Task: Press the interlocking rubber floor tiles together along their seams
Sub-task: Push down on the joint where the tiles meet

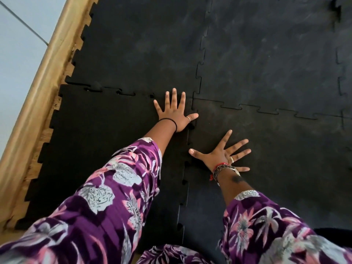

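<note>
While both palms lie flat on the black rubber floor tiles (118,60), your left hand (174,113) has its fingers (173,98) spread, their tips just short of the seam (122,91) running crosswise ahead of them. Its thumb reaches across the lengthwise seam (187,149) onto the next tile. Your right hand (222,156) is splayed wide on the near right tile (285,168), thumb tip just beside that lengthwise seam, the toothed joint between your two hands.

tiles (266,54) ahead: open | left: wooden skirting (36,103) blocks
</note>
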